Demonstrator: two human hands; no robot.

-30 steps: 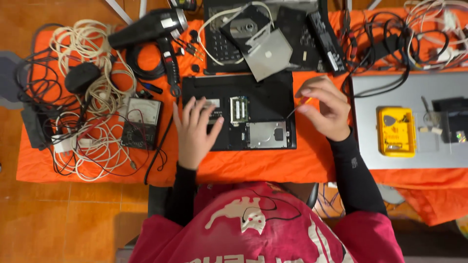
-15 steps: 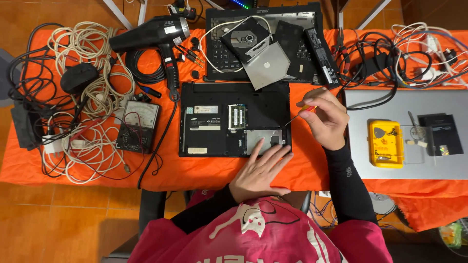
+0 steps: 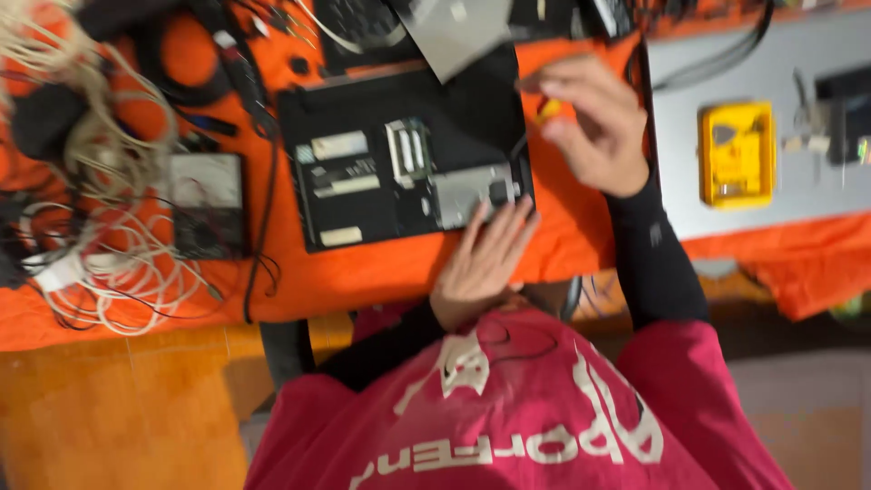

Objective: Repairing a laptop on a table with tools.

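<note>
Resting open at the laptop (image 3: 408,159) edge, left hand (image 3: 485,259); right hand (image 3: 590,122) grips screwdriver (image 3: 547,111).

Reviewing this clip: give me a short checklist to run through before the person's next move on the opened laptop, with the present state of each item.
1. Left hand steadies the opened laptop: ok, fingers rest on its near right corner.
2. Right hand grips the orange-handled screwdriver: ok, pinched in the fingers.
3. Screwdriver tip seated on a screw: cannot tell, the picture is blurred.
4. Laptop lies flat on the orange cloth: ok.
5. White cables off the laptop: ok, they lie left of it.
6. Yellow case within reach: ok, right of the hand on the grey surface.
</note>
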